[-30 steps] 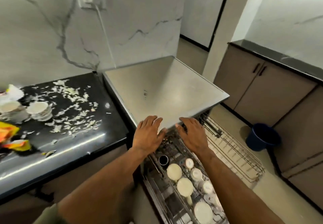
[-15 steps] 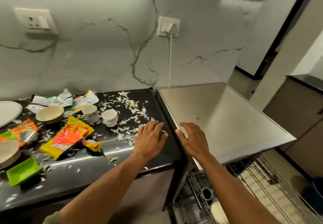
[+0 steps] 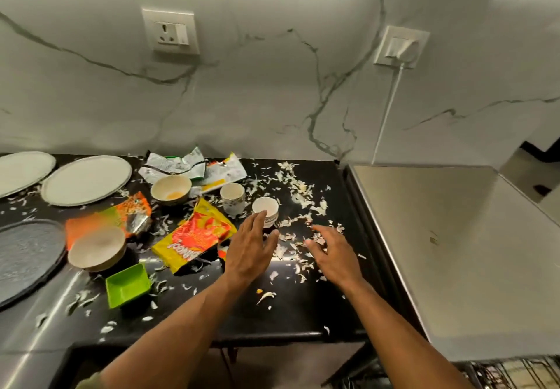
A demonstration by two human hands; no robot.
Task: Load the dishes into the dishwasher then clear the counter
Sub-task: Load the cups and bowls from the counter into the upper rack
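Both my hands hover empty over the black counter (image 3: pixel 303 306). My left hand (image 3: pixel 250 252) is open, its fingertips at a small white cup (image 3: pixel 266 208). My right hand (image 3: pixel 335 255) is open above scattered white peel scraps (image 3: pixel 298 188). A second patterned cup (image 3: pixel 232 197) stands just left of the first. Two cream bowls (image 3: pixel 171 189) (image 3: pixel 96 247), a green square dish (image 3: pixel 127 285), two pale plates (image 3: pixel 86 180) (image 3: pixel 21 172) and a dark grey plate (image 3: pixel 24 258) lie to the left. The dishwasher's steel top (image 3: pixel 466 252) is at right, its rack (image 3: pixel 509 372) just showing below.
Snack wrappers litter the counter: a yellow-red one (image 3: pixel 194 237), an orange one (image 3: pixel 121 215), white-green ones (image 3: pixel 181 165). A white cord (image 3: pixel 386 115) hangs from the wall socket down behind the dishwasher. A second socket (image 3: pixel 170 31) is on the marble wall.
My view swung left from the dishwasher rack to the counter. Both hands left the dishwasher's edge and moved over the counter, the left one reaching the small white cup.
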